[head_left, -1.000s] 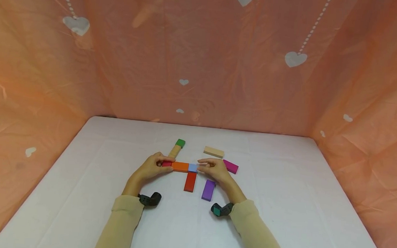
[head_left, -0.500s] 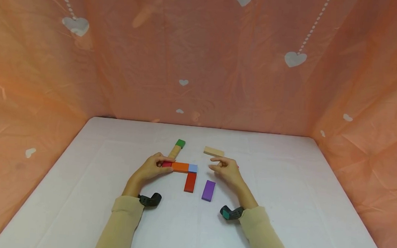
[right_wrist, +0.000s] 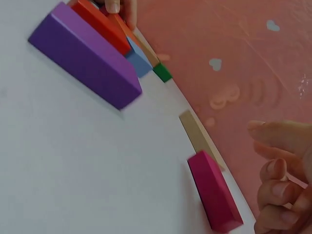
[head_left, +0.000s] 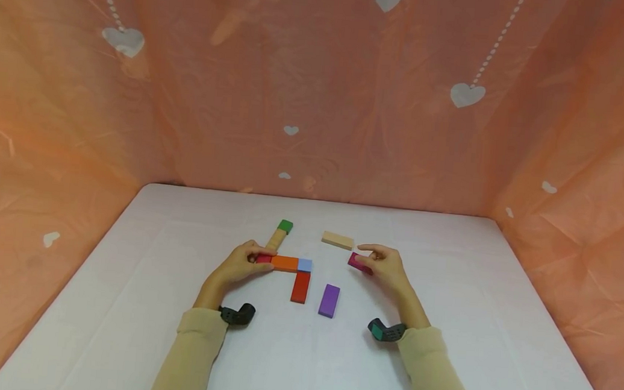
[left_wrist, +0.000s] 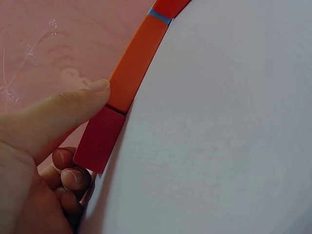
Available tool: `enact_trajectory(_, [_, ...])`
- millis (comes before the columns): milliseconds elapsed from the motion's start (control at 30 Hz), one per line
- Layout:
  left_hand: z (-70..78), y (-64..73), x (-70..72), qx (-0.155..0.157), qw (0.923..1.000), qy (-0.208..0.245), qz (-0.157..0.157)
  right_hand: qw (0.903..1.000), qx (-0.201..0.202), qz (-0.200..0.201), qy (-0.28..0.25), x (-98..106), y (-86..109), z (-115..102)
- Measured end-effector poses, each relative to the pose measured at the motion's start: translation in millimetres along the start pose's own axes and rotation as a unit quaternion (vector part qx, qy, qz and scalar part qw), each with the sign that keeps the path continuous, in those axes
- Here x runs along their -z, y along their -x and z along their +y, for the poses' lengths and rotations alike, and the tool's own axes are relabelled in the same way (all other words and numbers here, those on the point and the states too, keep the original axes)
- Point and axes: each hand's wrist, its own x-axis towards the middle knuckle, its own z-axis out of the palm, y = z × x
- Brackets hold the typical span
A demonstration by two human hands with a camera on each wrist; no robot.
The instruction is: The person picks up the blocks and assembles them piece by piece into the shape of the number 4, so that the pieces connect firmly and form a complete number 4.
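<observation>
My left hand [head_left: 237, 266] holds a crimson wooden block [left_wrist: 101, 138] at the left end of a row, its thumb near the seam with an orange block [head_left: 285, 264]. A light blue block [head_left: 304, 265] follows the orange one, and a red block [head_left: 300, 287] extends from it toward me. Beyond the crimson block runs a tan block [head_left: 276, 239], tipped by a green block [head_left: 285, 226]. My right hand [head_left: 392, 272] is beside a magenta block [right_wrist: 214, 191], fingers loosely bent. In the right wrist view a gap shows between those fingers and the block.
A purple block [head_left: 329, 301] lies right of the red one. Behind the magenta block is a loose tan block [head_left: 337, 239]. The white table [head_left: 257, 360] is bordered by an orange curtain [head_left: 319, 99] with pale hearts.
My right hand has moved from the light blue block rightward to the magenta block, leaving the blue one in the row. My left hand has stayed at the crimson block.
</observation>
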Motion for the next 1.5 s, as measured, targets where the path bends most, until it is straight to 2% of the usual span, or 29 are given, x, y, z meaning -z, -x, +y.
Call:
enact_trajectory(333, [1.3, 0.4, -0.3, -0.001, 1.0, 0.001, 0.001, 0.9998, 0.015, -0.005, 0.011, 15, 0.3, 10])
enact_trajectory(467, [1.4, 0.9, -0.7, -0.002, 1.0, 0.002, 0.0, 0.9999, 0.001, -0.014, 0.001, 18, 0.8, 17])
enact_trajectory(700, [-0.3, 0.6, -1.3, -0.003, 1.0, 0.002, 0.0, 0.996, -0.069, -0.023, -0.051, 23, 1.2, 25])
enact_trajectory(767, [-0.9, 0.1, -1.3, -0.003, 1.0, 0.001, 0.0, 0.9952, -0.079, -0.022, -0.055, 23, 1.4, 25])
enact_trajectory(1067, [-2.1, -0.2, -0.9, 0.0, 0.9999, 0.01, 0.001, 0.9928, -0.105, -0.021, -0.055, 22, 1.4, 27])
enact_trajectory(1300, [-2.0, -0.3, -0.2, -0.015, 0.9997, 0.02, 0.003, 0.9928, -0.112, -0.022, -0.035, 20, 0.5, 28])
enact_trajectory(1500, [-0.7, 0.3, -0.7, -0.013, 0.9997, 0.02, 0.0, 0.9929, -0.114, -0.022, -0.026, 20, 0.8, 30])
